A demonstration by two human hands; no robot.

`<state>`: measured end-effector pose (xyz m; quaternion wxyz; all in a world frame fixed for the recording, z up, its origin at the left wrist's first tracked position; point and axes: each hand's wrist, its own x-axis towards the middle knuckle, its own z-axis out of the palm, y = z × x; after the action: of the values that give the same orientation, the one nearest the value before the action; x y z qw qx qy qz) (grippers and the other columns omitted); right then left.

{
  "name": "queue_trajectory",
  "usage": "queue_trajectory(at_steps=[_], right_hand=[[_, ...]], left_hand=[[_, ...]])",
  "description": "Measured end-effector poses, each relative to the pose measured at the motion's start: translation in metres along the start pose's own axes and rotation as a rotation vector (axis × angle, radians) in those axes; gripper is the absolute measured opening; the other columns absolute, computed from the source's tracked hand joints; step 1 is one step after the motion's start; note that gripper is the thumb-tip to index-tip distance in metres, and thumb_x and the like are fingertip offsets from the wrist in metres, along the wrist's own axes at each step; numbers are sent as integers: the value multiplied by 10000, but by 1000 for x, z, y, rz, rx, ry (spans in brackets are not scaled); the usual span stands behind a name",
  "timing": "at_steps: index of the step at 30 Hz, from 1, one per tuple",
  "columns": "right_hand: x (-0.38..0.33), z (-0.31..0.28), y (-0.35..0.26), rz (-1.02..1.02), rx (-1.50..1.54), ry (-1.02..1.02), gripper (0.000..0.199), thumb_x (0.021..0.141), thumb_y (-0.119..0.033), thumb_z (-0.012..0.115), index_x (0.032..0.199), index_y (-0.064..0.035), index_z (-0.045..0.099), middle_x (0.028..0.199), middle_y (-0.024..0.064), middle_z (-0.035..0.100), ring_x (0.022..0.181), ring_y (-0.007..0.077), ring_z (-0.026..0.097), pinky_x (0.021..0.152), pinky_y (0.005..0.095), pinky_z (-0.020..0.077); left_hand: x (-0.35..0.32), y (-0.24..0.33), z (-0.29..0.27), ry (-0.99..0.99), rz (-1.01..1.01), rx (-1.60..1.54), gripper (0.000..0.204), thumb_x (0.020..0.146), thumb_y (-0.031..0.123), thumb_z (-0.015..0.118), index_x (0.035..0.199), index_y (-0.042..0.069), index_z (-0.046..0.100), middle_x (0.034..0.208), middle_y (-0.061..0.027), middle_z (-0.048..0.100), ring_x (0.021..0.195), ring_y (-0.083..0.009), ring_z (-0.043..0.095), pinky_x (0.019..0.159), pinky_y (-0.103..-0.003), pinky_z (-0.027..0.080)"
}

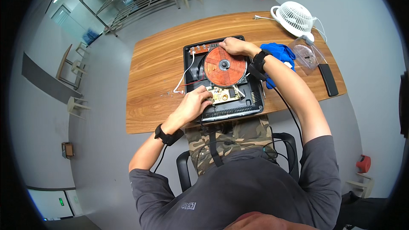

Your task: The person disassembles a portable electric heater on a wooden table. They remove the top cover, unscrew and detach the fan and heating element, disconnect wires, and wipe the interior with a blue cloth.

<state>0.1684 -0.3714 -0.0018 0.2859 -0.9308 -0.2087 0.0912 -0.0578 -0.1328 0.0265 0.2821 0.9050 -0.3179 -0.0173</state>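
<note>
Centrally in the frame, a brown wooden worktop (pixel 157 64) carries an opened black induction cooker (pixel 221 81); its top cover is already off, the copper-coloured round coil (pixel 225 65) exposed. Right hand (pixel 233 46) grips the coil's far edge; left hand (pixel 197 102), fingers curled, presses the beige circuit board (pixel 225 96).

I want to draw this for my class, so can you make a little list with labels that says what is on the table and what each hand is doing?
Table: wooden table
Main thing: opened black cooker base with a round copper coil
Left hand: rests on the circuit board
Right hand: on the far edge of the coil
Wires: white wire at the left side
Nearby: white fan, blue cloth, clear bag, black remote-shaped bar
</note>
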Motion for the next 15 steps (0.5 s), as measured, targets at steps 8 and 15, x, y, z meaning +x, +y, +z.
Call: queue_trajectory(at_steps=[8, 15], right_hand=[[-17, -37, -15, 157, 317, -180, 469, 1088, -377, 446, 1030, 27, 678, 813, 65, 643, 684, 160, 573, 640, 375, 502], [-35, -58, -56, 156, 553, -177, 462, 1087, -351, 446, 1095, 41, 691, 930, 117, 706, 779, 201, 656, 698, 394, 553]], left_hand=[[-4, 2, -3, 81, 47, -51, 255, 854, 123, 770, 1081, 18, 718, 1056, -138, 666, 940, -328, 678, 810, -400, 562], [-21, 19, -28, 135, 48, -22, 259, 853, 116, 769, 1089, 24, 717, 1005, -135, 653, 905, -324, 672, 788, -406, 555]])
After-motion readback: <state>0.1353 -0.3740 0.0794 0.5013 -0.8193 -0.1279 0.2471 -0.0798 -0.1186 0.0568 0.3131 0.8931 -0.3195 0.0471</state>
